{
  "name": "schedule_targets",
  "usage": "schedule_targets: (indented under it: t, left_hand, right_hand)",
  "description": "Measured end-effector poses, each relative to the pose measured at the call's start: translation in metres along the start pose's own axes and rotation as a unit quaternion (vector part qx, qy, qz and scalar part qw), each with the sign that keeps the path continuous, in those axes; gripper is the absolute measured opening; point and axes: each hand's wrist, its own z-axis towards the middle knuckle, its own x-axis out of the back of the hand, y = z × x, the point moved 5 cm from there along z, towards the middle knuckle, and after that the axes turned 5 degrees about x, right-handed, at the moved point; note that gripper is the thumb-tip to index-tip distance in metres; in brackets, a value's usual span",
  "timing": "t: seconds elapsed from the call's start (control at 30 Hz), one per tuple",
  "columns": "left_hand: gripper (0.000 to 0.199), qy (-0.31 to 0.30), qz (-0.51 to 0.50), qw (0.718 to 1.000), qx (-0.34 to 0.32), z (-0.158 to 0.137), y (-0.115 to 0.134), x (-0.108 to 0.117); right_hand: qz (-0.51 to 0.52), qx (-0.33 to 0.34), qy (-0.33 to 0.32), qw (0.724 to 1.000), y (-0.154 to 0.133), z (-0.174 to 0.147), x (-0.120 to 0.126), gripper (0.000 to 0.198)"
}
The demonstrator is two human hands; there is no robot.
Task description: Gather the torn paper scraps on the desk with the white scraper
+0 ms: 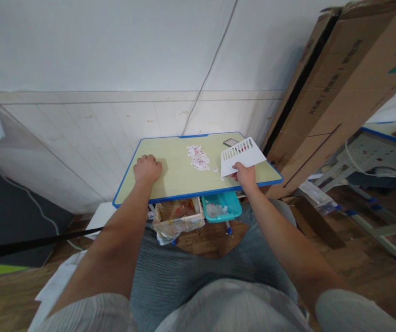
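1. Head cam: R hand [244, 175] gripped slotted white card [253, 158] by near edge, R end of table [173, 180].
2. L hand [147, 169] lay on table, L side; can't tell if holding anything.
3. Risk: quick card swing prob. could've scattered loose scraps [198, 157] or bumped phone [231, 142].

A single head-worn camera looks forward and steeply down from above the wearer's lap [163, 265]. Both forearms rise from the lower edge toward the left hand [147, 169] and right hand [244, 175] over the desk [175, 180], near and central. The wide view reaches the pale wall [115, 50] ahead, a carton [322, 92] rightward and the wood floor [4, 295] below.
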Motion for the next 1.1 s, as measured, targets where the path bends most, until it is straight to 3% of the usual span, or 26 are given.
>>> schedule_targets:
  t: [0.4, 0.6, 0.87, 1.1]
  left_hand:
    - [0.047, 0.001, -0.006, 1.000, -0.001, 0.000, 0.001, 0.001]
    - [0.048, 0.000, -0.009, 1.000, 0.003, 0.000, 0.000, 0.000]
    - [0.047, 0.003, -0.011, 1.000, 0.000, 0.002, -0.001, -0.003]
    - [0.047, 0.009, -0.007, 1.000, -0.001, 0.003, -0.002, -0.005]
  right_hand:
    - [0.021, -0.008, -0.006, 1.000, -0.004, -0.002, 0.004, 0.008]
    - [0.031, -0.013, 0.023, 0.999, -0.004, -0.001, 0.006, 0.007]
    - [0.013, -0.011, -0.030, 0.999, -0.004, -0.010, 0.024, 0.011]
    - [0.024, -0.030, -0.057, 0.998, -0.003, -0.011, 0.026, 0.011]
